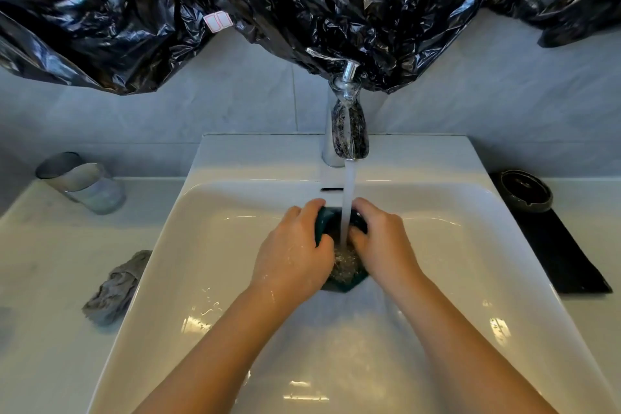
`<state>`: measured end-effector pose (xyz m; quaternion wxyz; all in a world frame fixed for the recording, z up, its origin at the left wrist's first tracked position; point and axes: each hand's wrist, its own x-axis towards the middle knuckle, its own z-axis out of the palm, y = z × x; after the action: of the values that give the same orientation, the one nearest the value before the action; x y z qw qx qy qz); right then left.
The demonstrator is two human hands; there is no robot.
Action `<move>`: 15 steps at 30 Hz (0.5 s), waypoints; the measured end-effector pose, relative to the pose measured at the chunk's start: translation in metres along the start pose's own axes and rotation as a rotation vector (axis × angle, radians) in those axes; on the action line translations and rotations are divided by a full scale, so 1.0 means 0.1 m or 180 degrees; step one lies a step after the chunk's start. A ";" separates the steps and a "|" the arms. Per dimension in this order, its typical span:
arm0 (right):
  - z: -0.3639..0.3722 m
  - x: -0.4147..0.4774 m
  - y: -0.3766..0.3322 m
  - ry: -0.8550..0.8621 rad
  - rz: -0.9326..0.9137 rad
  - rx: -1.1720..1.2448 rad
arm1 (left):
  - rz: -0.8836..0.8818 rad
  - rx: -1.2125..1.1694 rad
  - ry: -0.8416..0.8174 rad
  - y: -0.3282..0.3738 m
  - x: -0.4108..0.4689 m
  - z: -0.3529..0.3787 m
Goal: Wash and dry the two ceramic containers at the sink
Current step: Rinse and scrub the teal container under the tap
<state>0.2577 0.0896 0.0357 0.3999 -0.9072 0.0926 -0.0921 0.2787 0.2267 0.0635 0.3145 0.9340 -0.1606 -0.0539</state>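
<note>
Under the running tap (347,131), low in the middle of the sink (218,245), a dark teal ceramic container (347,286) sits between both hands. The left hand (295,245) wraps its curled fingers over the left wall and rim; the right hand (379,242) is clamped on the right side, fingertips hooked toward the inside. The water stream (347,198) drops between them and froths in the hollow.

To rinse well, I judge it best to keep one hand as the anchor while the other rubs the inner wall, turning the wet, slippery piece bit by bit so every face meets the flow, and to stay low over the basin against a slip.

Its mouth faces up toward the camera, catching the stream. Its longer run seems to lie from the tap toward the person, with an angular edge nearest the wrists, though the hands hide too much to be sure.

A second dark container (526,190) waits on a black mat (564,255) on the bench (50,245) at the right; a grey cloth (114,286) lies on the left
</note>
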 end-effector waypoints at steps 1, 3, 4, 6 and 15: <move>-0.03 0.02 0.02 0.0024 0.0021 -0.0319 | 0.0024 -0.0035 -0.0214 -0.02 0.01 0.00; -0.08 0.02 0.01 -0.0075 0.0019 -0.1086 | 0.0052 -0.0162 -0.0586 -0.04 0.04 -0.03; -0.09 0.02 0.01 -0.0149 -0.0031 -0.1165 | 0.0062 -0.0232 -0.0750 -0.05 0.07 -0.05; -0.09 0.00 -0.01 -0.0312 -0.0187 -0.0930 | -0.0014 -0.0360 -0.0953 -0.03 0.14 -0.08; -0.12 0.04 0.01 0.0048 0.0343 -0.1836 | -0.0448 -0.0144 -0.0416 0.17 0.13 -0.04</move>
<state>0.2588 0.0797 0.0436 0.1292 -0.9765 0.1659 -0.0473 0.2875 0.2123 0.0770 0.3198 0.9301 -0.1135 -0.1403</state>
